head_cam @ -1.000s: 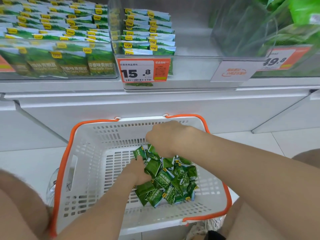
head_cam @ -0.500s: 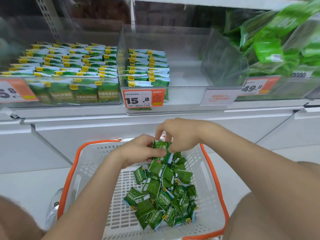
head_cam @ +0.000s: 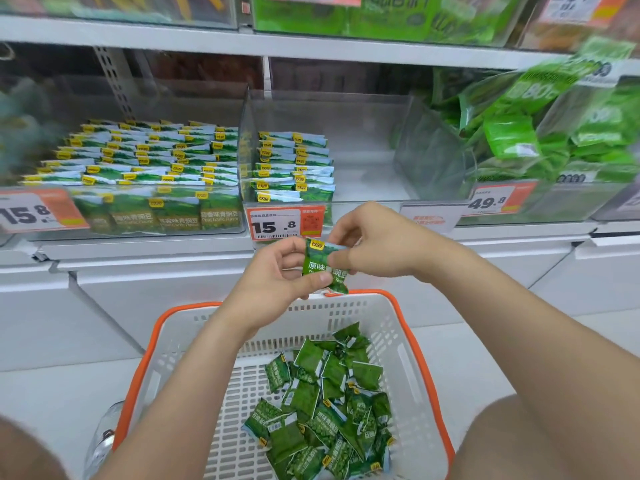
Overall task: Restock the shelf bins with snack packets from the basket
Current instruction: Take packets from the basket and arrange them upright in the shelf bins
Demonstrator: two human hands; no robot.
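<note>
3 clear plastic bins side by side on a white shelf (head_cam: 311, 46), across the upper half of the frame. At upper left, the left bin (head_cam: 221, 233), packed with rows of green-and-white pea packets. At upper centre, the middle bin (head_cam: 367, 181), filled only along its left side with 2 stacks of the same packets, bare floor to their right. At upper right, the right bin (head_cam: 426, 150), heaped with larger bright-green bags (head_cam: 512, 140), blurred.

In the lower centre, a white basket (head_cam: 346, 308) with an orange rim. Inside it, toward the lower right, a loose heap of small green packets (head_cam: 322, 410).

Above the basket's far rim, at mid-frame, 2 bare hands close together. Left hand (head_cam: 273, 275) with fingers curled behind and thumb pressed on the front of a green packet (head_cam: 320, 263). Right hand (head_cam: 374, 244) curled too, fingertips pinching the same packet at its right edge. Packet upright, in front of the middle bin's lower edge, well above the heap. Possibly another packet behind it; cannot tell.

On the bin fronts, 3 orange-and-white price tags: 15.8 at far left (head_cam: 34, 211), 15.8 just above the hands (head_cam: 284, 223), 49.8 at right (head_cam: 495, 200).
</note>
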